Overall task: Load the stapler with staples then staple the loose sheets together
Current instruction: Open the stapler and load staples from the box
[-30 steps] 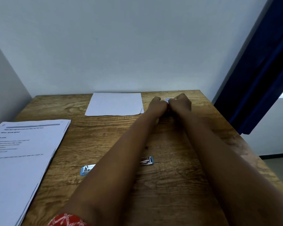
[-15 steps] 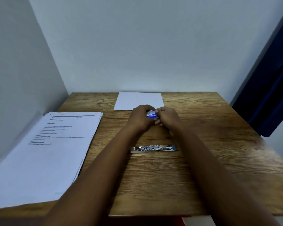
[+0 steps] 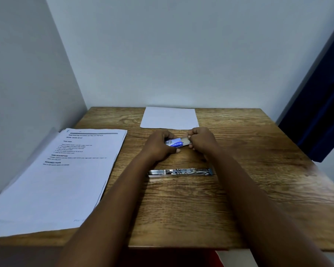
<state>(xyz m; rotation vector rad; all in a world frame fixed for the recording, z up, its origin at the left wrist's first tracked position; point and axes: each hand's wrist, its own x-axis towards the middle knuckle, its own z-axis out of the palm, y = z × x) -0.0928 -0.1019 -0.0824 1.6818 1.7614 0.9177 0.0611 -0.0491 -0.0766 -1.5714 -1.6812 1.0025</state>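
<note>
Both grips, left hand (image 3: 158,145) and right hand (image 3: 201,140), pinching the staple box (image 3: 176,142); its ends hidden by fingers.

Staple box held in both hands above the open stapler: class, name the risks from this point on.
1. The left hand and right hand are sliding the staple box open over the table; strips could spill or break.
2. The stapler lies open beneath the forearms; a sleeve or wrist might knock it.
3. The printed sheets overhang the table's near edge and could slide off.
</note>
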